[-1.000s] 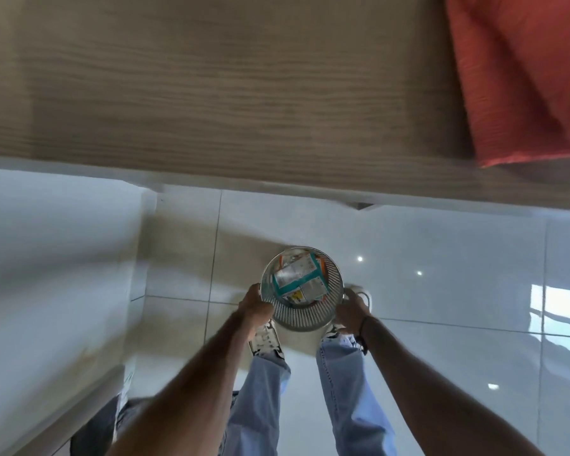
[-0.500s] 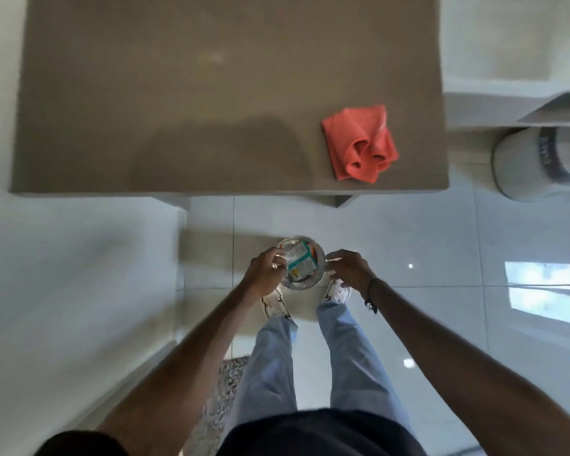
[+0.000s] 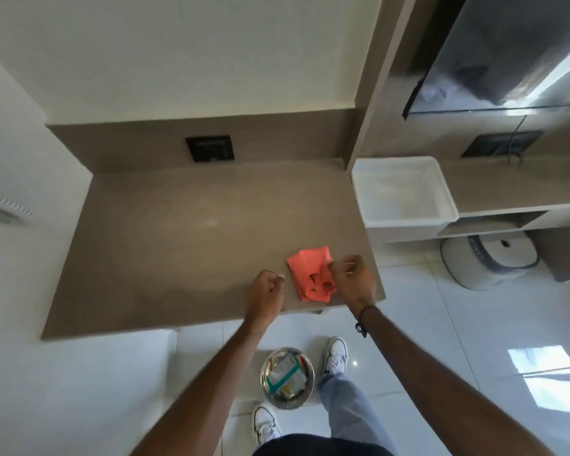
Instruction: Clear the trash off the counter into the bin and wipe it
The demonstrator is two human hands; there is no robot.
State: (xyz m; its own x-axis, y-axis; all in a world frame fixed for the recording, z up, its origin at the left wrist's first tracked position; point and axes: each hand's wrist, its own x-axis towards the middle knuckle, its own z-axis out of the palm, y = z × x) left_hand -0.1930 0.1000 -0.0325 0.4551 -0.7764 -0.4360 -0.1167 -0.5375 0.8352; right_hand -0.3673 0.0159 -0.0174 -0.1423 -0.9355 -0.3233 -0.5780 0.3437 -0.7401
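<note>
Your right hand [image 3: 354, 278] hovered nearer, fingers [image 3: 338, 268] pinched together at the right edge of the crumpled coral-red cloth [image 3: 311, 274], near the front-right corner of the brown worktop [image 3: 178, 232]; whether they gripped it, cannot tell. Left hand [image 3: 264, 296]: loosely curled, empty.

A crumpled coral-red cloth [image 3: 311, 274] lay near the brown counter's [image 3: 178, 232] front right corner. On the floor below stood a round metal bin [image 3: 287, 377] holding what looked like crushed cartons [image 3: 285, 373].
</note>
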